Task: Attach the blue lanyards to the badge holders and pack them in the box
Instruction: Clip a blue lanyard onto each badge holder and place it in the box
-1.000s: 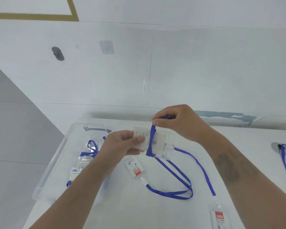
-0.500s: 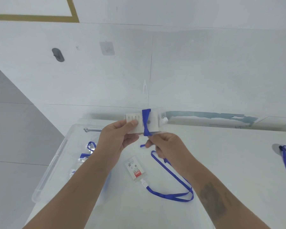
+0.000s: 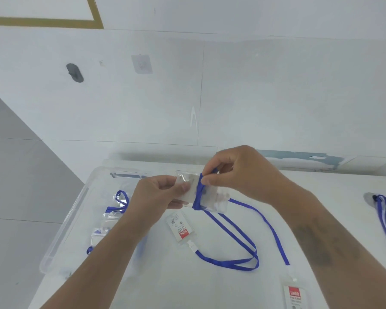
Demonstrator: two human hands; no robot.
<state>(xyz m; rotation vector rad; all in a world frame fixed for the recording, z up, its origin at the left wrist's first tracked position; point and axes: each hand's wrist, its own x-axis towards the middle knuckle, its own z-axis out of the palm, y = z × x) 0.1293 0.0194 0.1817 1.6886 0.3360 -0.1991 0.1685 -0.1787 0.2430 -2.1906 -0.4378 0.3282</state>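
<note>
Both hands up over the white table point(image 3: 210, 286). Left hand point(image 3: 156, 197) pinches the clear plastic badge holder point(image 3: 212, 197) w/ thumb & fingers, held above the table. Right hand point(image 3: 239, 175) pinches the blue ribbon lanyard point(image 3: 198, 197), which wraps round the holder's middle; the rest trails onto the table. Clear plastic box point(image 3: 65, 228) sits at the table's left edge, wrapped badges inside.

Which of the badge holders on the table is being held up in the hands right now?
The clear badge holder with the blue lanyard wrapped round its middle, held by left hand and right hand. The red-labelled ones lie flat on the table.
</note>
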